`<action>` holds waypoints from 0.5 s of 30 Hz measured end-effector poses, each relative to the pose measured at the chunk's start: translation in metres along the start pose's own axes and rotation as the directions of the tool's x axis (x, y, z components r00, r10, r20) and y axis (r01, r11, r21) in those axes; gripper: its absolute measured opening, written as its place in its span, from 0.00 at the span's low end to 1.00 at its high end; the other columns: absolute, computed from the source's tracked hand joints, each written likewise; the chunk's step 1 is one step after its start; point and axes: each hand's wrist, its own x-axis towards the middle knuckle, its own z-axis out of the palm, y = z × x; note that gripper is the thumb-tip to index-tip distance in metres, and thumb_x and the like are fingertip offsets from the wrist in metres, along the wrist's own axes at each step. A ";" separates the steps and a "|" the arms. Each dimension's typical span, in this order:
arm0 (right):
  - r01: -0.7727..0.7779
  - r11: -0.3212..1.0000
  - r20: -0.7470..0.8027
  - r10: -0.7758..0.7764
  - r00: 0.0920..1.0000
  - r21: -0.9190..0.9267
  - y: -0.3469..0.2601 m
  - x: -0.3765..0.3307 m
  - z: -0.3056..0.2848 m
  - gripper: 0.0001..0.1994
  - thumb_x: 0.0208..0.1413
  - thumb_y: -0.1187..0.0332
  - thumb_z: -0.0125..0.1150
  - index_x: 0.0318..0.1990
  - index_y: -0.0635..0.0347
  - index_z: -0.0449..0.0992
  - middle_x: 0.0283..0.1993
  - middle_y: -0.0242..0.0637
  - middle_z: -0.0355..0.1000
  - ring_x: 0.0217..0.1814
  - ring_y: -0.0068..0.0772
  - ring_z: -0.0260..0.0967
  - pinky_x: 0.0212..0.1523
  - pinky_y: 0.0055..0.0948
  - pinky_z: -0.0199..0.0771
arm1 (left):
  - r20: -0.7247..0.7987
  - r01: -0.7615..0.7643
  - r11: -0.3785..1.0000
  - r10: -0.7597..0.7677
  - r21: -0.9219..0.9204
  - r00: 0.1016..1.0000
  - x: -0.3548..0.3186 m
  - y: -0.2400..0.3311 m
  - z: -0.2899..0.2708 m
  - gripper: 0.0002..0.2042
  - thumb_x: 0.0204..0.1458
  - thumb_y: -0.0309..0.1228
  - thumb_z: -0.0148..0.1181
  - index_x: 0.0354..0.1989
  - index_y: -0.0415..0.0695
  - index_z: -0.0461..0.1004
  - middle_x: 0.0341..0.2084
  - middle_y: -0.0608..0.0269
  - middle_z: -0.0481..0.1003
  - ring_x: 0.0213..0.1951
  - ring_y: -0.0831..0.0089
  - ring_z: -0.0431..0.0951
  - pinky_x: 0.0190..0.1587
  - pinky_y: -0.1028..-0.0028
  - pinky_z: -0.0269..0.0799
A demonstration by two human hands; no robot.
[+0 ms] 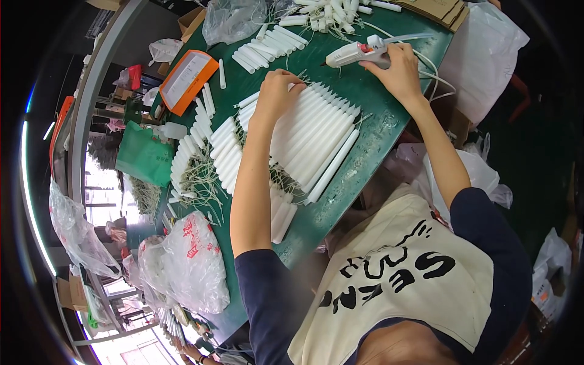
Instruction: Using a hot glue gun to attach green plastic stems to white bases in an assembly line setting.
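Observation:
My right hand (398, 76) is wrapped around a white hot glue gun (350, 55) with red parts, held over the table with its nozzle pointing left. A translucent glue stick (410, 37) juts from its back end. Below it lies a slanted row of white candle-shaped tubes (316, 131) with pointed tips and thin wires at the ends. At the upper left end of this row is my left hand (280, 91), its fingers pinched together; what sits between them is hidden. One such tube (333, 166) lies slightly apart at the row's right edge.
On the green table (371, 158) are more tubes (261, 52), tangled wires (204, 176), an orange-edged box (187, 82) and plastic bags (188, 261). The gun's white cable (447, 91) hangs over the right edge. Another person's hand (191, 351) shows at lower left.

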 end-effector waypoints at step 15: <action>-0.072 0.970 0.286 0.002 0.958 0.234 0.016 0.009 0.008 0.21 0.37 0.56 0.69 0.32 0.62 0.72 0.28 0.43 0.72 0.31 0.45 0.70 0.33 0.34 0.69 | 0.157 -0.056 0.998 0.055 0.001 0.986 0.011 -0.008 0.000 0.09 0.47 0.30 0.56 0.33 0.38 0.77 0.38 0.54 0.73 0.42 0.59 0.69 0.46 0.67 0.64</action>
